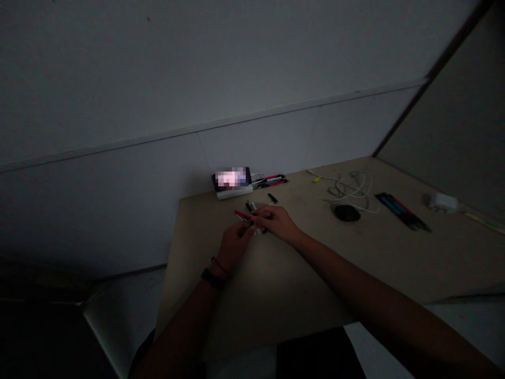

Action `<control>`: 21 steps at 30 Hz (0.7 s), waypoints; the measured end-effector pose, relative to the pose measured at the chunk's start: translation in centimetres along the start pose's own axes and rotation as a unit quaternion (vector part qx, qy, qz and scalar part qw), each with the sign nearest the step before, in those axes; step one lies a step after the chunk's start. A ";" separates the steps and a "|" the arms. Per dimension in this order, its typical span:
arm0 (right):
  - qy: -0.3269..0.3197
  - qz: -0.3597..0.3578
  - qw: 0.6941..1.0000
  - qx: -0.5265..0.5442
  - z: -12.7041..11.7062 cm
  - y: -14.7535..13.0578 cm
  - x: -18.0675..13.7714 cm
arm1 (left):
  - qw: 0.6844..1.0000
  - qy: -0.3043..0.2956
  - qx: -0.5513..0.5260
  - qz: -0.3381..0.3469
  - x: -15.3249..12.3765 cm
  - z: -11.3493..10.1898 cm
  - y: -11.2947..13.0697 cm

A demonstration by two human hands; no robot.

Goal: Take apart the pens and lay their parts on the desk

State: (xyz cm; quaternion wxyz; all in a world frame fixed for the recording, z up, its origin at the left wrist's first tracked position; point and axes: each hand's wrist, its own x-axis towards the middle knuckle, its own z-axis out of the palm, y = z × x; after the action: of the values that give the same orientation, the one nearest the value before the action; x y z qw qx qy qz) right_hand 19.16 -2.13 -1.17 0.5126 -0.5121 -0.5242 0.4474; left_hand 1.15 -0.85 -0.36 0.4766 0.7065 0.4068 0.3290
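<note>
My left hand (235, 241) and my right hand (276, 222) meet above the table, fingertips close together and pinched. Between them is a slim red pen (242, 215), its red end pointing left; the rest is hidden by my fingers. Small white and dark pen pieces (259, 230) show below my right fingers. Just beyond the hands lie a dark pen piece (248, 206) and a white one (253, 206). A black pen cap (272, 198) rests a little farther to the right. The dim light hides fine detail.
A lit phone (232, 179) leans on a white block (234, 192) near the wall, beside several red, black and blue pens (272, 182). To the right are a coiled white cable (355, 192), a black mouse (346, 212), dark pencils (402, 211) and a white plug adapter (443, 202).
</note>
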 end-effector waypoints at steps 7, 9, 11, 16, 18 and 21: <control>-0.010 0.004 1.000 0.000 -0.1 0.2 0.0 | 1.000 -0.001 0.009 0.003 -0.2 0.0 0.0; -0.014 0.006 1.000 -0.001 -0.1 0.0 -0.1 | 1.000 -0.001 0.005 0.000 -0.2 0.0 0.2; -0.015 0.006 1.000 -0.005 -0.1 -0.1 -0.1 | 1.000 -0.001 0.006 -0.002 -0.3 0.0 0.4; -0.018 -0.009 1.000 -0.018 0.0 -0.6 -0.3 | 1.000 -0.008 0.016 0.006 -0.4 0.0 0.6; -0.018 -0.015 0.999 -0.024 0.0 -0.7 -0.4 | 1.000 -0.007 0.024 0.009 -0.4 -0.1 0.6; -0.016 -0.013 1.000 -0.022 0.0 -0.6 -0.3 | 1.000 -0.008 0.029 0.007 -0.4 0.0 0.4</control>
State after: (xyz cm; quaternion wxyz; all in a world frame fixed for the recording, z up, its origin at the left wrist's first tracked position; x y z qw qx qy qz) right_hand 19.11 -2.50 -0.60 0.4985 -0.5096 -0.5488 0.4367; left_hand 1.07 -1.25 0.04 0.4568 0.7251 0.4080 0.3148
